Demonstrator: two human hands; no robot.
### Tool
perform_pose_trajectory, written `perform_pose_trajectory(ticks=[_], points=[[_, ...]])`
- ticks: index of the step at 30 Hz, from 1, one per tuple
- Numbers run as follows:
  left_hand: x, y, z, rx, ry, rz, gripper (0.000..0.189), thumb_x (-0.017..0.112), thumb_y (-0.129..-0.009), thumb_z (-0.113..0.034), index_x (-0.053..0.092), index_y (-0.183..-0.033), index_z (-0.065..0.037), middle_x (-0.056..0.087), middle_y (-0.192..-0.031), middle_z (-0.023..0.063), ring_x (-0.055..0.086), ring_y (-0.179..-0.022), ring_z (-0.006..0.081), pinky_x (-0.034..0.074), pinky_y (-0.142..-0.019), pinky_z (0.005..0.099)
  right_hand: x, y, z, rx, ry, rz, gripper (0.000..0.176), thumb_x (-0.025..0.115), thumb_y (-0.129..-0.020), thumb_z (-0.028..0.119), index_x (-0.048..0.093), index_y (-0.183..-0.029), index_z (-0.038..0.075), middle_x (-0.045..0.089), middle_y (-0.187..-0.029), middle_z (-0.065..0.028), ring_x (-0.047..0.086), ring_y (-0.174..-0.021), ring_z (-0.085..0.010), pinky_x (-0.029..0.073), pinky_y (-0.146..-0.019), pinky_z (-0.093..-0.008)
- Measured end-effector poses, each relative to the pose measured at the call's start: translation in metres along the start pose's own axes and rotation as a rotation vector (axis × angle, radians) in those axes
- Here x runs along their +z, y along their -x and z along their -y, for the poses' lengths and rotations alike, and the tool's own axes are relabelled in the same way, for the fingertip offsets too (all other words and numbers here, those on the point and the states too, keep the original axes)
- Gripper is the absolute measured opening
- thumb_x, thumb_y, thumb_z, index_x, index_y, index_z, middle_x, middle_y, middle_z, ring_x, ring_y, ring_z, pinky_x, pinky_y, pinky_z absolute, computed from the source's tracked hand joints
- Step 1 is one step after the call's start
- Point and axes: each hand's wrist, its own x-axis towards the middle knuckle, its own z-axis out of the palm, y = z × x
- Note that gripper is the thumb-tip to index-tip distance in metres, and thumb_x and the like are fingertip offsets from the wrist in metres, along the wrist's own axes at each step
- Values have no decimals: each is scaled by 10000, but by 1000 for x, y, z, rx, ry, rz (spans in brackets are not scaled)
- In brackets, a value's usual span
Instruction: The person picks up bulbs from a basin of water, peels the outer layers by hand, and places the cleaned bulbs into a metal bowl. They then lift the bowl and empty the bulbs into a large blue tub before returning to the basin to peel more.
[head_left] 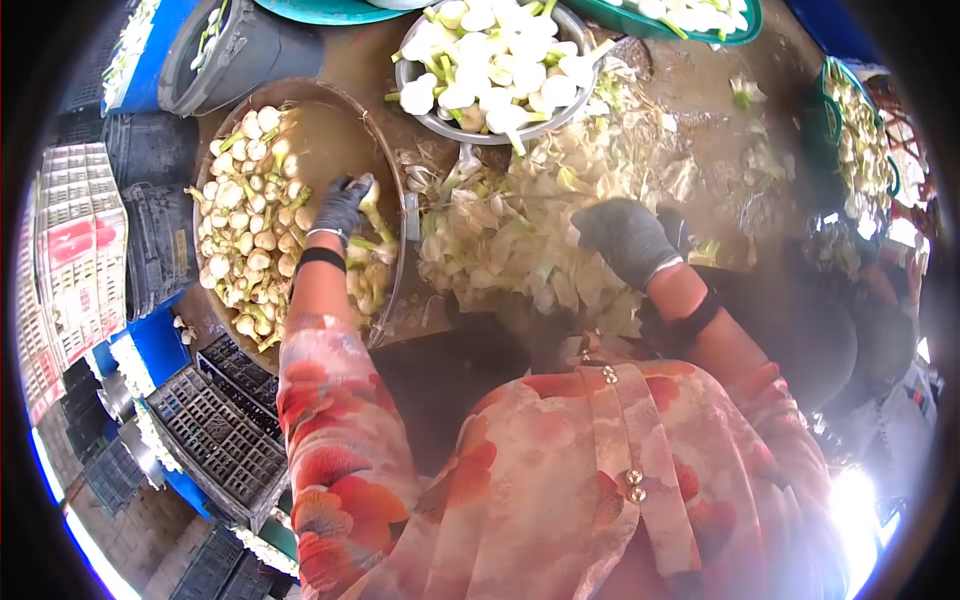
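My left hand [343,207], in a dark glove, is over the right side of a wide round tub [398,165]. Its fingers are closed on a garlic bulb [371,196] with a pale green stem. Many untrimmed garlic bulbs [250,205] fill the tub's left part, beside bare brownish bottom. My right hand [628,240], in a grey glove, hangs above a heap of peeled skins and leaves [540,225]. Its fingers are curled in, and what they hold, if anything, is hidden. A grey basin [400,80] of cleaned white bulbs [490,65] stands beyond the heap.
A dark bucket [240,60] stands at the upper left, near stacked crates [85,240] and black crates [220,440]. Green tubs of bulbs stand at the top right, including one green basket [835,110] at the far right. Glare blurs the lower right.
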Motion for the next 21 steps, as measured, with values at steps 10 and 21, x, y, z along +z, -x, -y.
perform_pose_trajectory(ticks=[10,21], points=[[104,197,-125,1031,-80,260,691,741,-834,-167,390,-1413,-31,558,-1265,135,544,-1177,222,438,-1036,356,-23,26,49,-379,-1111,105,633,664,-911,400,482,-1381,17,591,-1299,-134,516,-1229,-198,386,-1068,-337],[181,238,-109,307,864,515,517,547,-962,-84,349,-1436,-32,493,-1326,139,555,-1161,235,532,-932,366,-32,74,28,-287,-462,-408,672,828,-752,217,515,-1317,31,635,-1203,-141,607,-1123,-229,475,-983,-329]])
